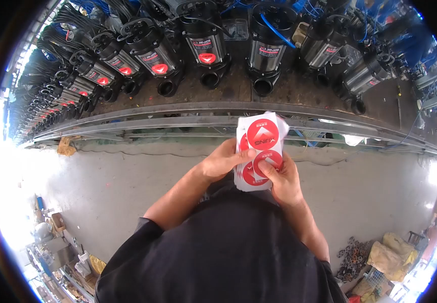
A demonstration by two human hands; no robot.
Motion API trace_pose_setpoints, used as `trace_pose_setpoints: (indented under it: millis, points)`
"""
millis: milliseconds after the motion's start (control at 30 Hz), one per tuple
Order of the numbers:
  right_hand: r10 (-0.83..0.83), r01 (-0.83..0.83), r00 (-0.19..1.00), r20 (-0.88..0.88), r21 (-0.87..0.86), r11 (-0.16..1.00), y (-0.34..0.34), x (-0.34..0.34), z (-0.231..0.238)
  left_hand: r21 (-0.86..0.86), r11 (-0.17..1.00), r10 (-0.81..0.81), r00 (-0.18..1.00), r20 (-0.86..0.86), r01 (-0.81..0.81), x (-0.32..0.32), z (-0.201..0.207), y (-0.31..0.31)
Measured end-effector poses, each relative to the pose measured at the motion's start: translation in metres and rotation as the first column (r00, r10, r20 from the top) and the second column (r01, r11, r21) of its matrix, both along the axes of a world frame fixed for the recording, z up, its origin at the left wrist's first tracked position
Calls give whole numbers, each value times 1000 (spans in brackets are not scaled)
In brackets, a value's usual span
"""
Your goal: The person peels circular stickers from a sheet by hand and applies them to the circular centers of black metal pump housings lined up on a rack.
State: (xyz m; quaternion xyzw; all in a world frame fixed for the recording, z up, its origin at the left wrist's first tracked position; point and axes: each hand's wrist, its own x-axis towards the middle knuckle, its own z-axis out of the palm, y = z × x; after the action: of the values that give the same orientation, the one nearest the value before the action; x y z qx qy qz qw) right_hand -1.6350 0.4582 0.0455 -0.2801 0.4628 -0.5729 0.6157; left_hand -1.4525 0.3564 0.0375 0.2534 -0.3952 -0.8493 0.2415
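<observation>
Between my two hands is a stack of white sticker sheets [251, 186] printed with round red stickers. My left hand [224, 160] grips the stack's left side, its thumb lying across the front. My right hand [285, 183] pinches the right side, its thumb pressing on a lower red circle. The top sheet sits askew over those beneath. Beyond the stack, on a workbench [233, 96], stands a row of steel and black pumps. The pump straight ahead [266, 55] has no red round sticker on its body, while the one to its left [206, 48] bears one.
The bench's metal front rail [178, 122] curves between me and the pumps. Black cables [67, 30] lie heaped at the far left. Metal rings [352, 257] and tan sacks [390, 255] rest on the floor at lower right. Boxes and tools crowd the lower left.
</observation>
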Motion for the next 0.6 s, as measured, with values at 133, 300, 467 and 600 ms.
trace_pose_setpoints:
  millis: [133,300,467,600]
  points:
    - [112,-127,990,87,184,975,-11,4,-8,114,978,-174,984,-32,177,22,-16,-21]
    - [122,-8,697,-706,163,987,-30,14,3,448,894,-28,1000,3,24,20,-26,-31]
    - [-82,156,647,-758,26,987,-48,7,4,324,943,116,987,-114,-73,15,-30,-43]
    - [-128,156,887,-443,27,987,-63,-4,6,-236,905,378,923,68,-353,3,-36,-53]
